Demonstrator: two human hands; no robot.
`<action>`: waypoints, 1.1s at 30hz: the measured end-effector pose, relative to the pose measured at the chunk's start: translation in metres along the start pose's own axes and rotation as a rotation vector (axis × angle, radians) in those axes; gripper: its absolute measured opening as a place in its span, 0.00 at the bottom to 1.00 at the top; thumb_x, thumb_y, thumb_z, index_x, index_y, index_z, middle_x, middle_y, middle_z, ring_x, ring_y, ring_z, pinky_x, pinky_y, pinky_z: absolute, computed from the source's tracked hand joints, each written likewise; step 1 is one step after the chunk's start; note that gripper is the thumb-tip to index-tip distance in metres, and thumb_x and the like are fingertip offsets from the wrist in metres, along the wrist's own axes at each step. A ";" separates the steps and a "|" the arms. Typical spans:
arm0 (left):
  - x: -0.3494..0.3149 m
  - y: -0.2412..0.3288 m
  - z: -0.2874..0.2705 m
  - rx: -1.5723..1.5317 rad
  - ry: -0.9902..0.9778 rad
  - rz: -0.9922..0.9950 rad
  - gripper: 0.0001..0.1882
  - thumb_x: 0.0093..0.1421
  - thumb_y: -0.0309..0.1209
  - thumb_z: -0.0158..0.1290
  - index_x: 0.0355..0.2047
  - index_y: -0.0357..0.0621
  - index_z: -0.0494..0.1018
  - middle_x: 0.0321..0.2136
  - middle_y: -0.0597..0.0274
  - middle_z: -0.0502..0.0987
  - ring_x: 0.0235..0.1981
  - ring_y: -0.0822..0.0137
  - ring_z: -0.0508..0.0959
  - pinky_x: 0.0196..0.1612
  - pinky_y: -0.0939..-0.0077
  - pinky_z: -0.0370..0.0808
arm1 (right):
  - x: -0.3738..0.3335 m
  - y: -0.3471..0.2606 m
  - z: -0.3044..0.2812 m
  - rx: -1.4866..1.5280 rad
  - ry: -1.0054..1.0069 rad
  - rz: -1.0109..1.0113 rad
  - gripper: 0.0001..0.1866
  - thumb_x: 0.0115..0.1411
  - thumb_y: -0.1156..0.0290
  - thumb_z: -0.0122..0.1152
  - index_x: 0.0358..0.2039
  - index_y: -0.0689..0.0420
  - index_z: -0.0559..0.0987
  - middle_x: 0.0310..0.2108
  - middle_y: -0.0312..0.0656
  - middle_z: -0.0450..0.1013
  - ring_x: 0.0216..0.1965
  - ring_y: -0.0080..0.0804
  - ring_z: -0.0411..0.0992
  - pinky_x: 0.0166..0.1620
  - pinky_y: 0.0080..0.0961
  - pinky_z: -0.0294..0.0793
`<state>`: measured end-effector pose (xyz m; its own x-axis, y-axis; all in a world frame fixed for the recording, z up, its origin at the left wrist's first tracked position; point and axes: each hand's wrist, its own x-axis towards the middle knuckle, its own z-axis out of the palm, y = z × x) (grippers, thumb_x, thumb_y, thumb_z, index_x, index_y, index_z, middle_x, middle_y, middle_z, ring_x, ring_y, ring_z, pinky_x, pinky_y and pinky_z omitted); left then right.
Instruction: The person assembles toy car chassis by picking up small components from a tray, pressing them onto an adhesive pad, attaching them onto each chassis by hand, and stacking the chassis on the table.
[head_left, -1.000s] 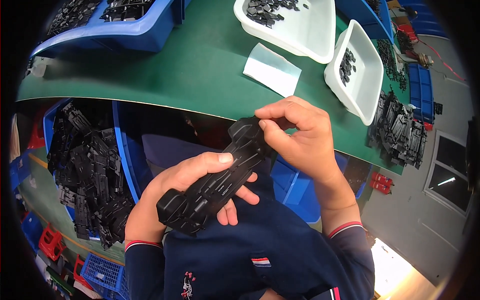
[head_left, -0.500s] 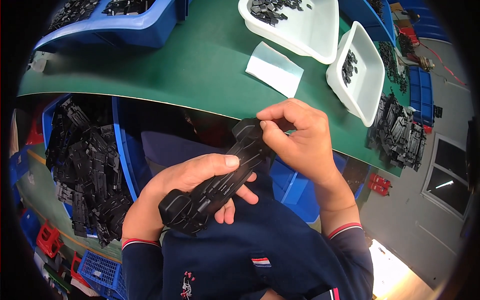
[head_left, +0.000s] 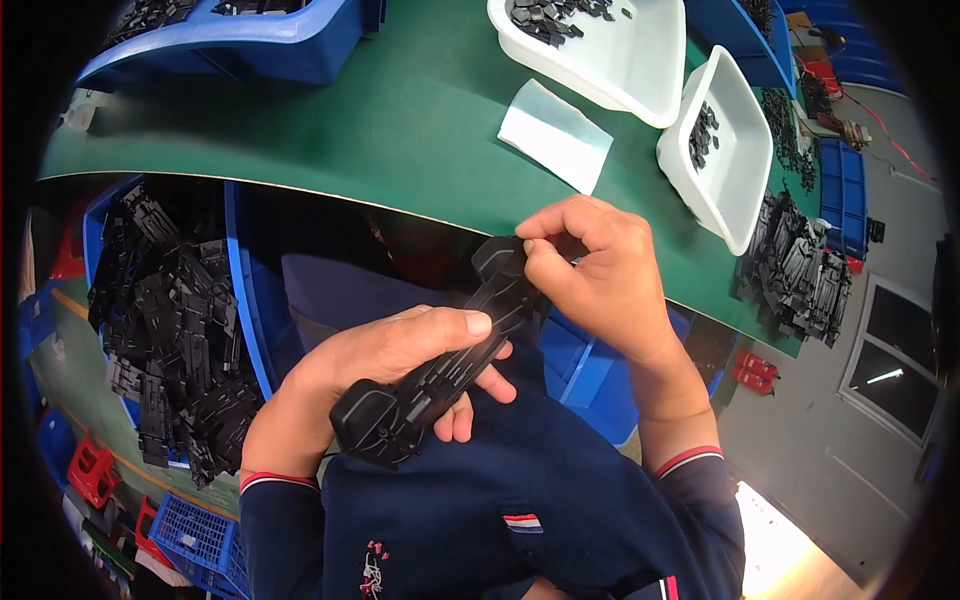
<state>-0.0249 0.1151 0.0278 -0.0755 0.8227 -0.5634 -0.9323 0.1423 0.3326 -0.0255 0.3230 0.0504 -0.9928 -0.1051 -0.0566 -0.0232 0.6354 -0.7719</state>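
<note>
A long black moulded plastic part [head_left: 440, 385] with a wide lobe at each end lies aslant in front of my body. My left hand [head_left: 410, 350] is wrapped round its middle, thumb on top and fingertips showing beneath. At the part's far end, my right hand [head_left: 595, 265] pinches with thumb and index finger against the edge. Whether a small piece sits in that pinch is hidden by the fingers. Just beyond my hands, a white sheet with a clear film [head_left: 555, 140] lies on the green table [head_left: 400, 150].
Two white tubs, one large [head_left: 640, 85] and one smaller [head_left: 745, 150], hold small black pieces. A blue bin [head_left: 240, 300] full of black plastic parts stands at left, below the table edge. More black parts [head_left: 795, 270] are heaped on the table's right end. A blue crate [head_left: 270, 50] stands far left.
The black part has shifted slightly to the right and up with my left hand. My right hand keeps its pinch at the far end. The view has tilted a little.
</note>
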 end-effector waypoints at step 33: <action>-0.008 0.010 -0.003 -0.159 0.130 0.026 0.31 0.62 0.50 0.40 0.47 0.29 0.67 0.33 0.39 0.76 0.17 0.51 0.79 0.12 0.69 0.76 | 0.003 0.013 0.002 0.410 -0.094 0.307 0.05 0.52 0.81 0.61 0.32 0.64 0.77 0.26 0.35 0.75 0.27 0.17 0.72 0.33 0.14 0.73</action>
<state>-0.0350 0.1089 0.0335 -0.1359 0.7458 -0.6521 -0.9728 0.0243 0.2305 -0.0285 0.3293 0.0386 -0.9315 -0.0409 -0.3615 0.3341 0.2973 -0.8944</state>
